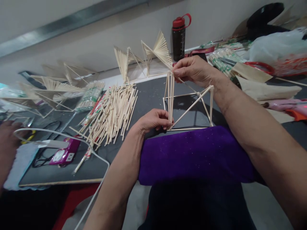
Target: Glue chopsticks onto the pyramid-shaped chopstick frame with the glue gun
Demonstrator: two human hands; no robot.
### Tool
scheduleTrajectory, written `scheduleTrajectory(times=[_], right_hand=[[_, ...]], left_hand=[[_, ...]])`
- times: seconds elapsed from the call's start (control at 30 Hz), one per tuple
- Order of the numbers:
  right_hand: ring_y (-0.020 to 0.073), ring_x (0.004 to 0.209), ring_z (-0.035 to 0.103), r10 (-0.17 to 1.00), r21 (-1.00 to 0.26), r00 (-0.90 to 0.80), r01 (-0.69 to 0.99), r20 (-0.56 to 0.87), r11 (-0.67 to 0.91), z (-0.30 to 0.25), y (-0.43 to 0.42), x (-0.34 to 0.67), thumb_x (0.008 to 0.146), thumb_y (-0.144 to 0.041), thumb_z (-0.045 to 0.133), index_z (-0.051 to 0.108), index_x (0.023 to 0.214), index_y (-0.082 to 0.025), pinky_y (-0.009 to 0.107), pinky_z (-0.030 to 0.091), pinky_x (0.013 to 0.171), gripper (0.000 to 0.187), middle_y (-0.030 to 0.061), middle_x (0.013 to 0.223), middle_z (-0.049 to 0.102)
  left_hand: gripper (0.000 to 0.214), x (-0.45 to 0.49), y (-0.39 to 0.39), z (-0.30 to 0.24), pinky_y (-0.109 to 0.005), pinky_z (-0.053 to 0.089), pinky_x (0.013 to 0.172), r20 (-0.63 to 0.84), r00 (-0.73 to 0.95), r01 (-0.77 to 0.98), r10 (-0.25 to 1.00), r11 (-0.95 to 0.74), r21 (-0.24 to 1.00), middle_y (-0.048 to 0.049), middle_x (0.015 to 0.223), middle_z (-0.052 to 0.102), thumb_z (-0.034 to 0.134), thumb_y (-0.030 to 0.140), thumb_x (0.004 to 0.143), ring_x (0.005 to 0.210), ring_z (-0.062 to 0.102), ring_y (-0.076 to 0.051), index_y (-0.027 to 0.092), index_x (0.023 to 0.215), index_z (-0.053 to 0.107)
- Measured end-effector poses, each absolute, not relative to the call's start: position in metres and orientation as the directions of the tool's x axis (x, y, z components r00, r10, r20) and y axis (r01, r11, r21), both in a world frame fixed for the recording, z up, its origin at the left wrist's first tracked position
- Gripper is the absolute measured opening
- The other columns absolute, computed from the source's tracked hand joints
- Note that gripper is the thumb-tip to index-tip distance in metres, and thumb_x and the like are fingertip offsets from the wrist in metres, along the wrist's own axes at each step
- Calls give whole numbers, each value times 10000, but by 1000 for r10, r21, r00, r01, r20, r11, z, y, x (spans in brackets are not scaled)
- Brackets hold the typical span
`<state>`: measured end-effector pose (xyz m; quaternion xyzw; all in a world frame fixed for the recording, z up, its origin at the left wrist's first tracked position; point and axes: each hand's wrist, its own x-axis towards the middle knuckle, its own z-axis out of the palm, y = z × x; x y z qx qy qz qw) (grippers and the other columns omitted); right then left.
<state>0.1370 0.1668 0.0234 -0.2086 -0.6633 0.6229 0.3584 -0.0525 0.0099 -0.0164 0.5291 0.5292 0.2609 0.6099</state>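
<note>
A frame of thin wooden sticks (pixel 192 107) stands on the dark mat (pixel 148 92) in front of me, box-shaped with diagonal struts. My left hand (pixel 153 120) is closed on the lower ends of several upright sticks at the frame's near left corner. My right hand (pixel 194 69) pinches the top ends of the same sticks, fingers pressed together. A purple cloth (pixel 194 155) lies over my lap just below the frame.
A loose pile of sticks (pixel 111 113) lies left of the frame. Finished fan-shaped stick pieces (pixel 144 56) stand at the back. A dark bottle with a red cap (pixel 178 35), a pink device (pixel 64 153) with a white cable, and packets of sticks (pixel 223 62) surround the mat. Another person's hand (pixel 7 143) shows at far left.
</note>
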Motion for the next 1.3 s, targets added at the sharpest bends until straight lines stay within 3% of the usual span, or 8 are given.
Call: scheduleTrajectory(times=[0.2, 0.93, 1.13, 1.3], right_hand=[[79, 556, 546, 715, -971, -659, -195, 234, 138, 23, 166, 138, 768, -164, 765, 688, 767, -114, 222, 423, 539, 92, 15, 634, 635], [91, 564, 561, 719, -968, -651, -216, 243, 131, 22, 165, 139, 751, -203, 830, 685, 771, -127, 229, 449, 520, 165, 23, 677, 631], [94, 570, 554, 720, -966, -647, -213, 251, 145, 21, 164, 140, 775, -181, 794, 677, 778, -136, 235, 445, 527, 125, 22, 686, 632], [104, 582, 540, 707, -963, -654, -200, 268, 181, 19, 168, 140, 781, -206, 778, 689, 799, -147, 239, 438, 530, 109, 16, 675, 625]], left_hand=[[87, -51, 10, -19, -158, 280, 364, -362, 304, 246, 881, 294, 924, -53, 625, 661, 764, 212, 673, 459, 543, -84, 165, 743, 746], [138, -48, 11, -22, -205, 261, 429, -390, 322, 313, 863, 291, 904, -11, 664, 639, 733, 215, 715, 508, 543, -64, 128, 784, 651], [113, -45, 10, -27, -225, 383, 510, -342, 381, 231, 859, 270, 935, -15, 671, 637, 714, 184, 710, 521, 532, -71, 132, 762, 627], [96, -40, 10, -26, -210, 296, 436, -368, 363, 289, 856, 272, 918, -18, 676, 636, 691, 193, 726, 467, 507, -60, 137, 779, 634]])
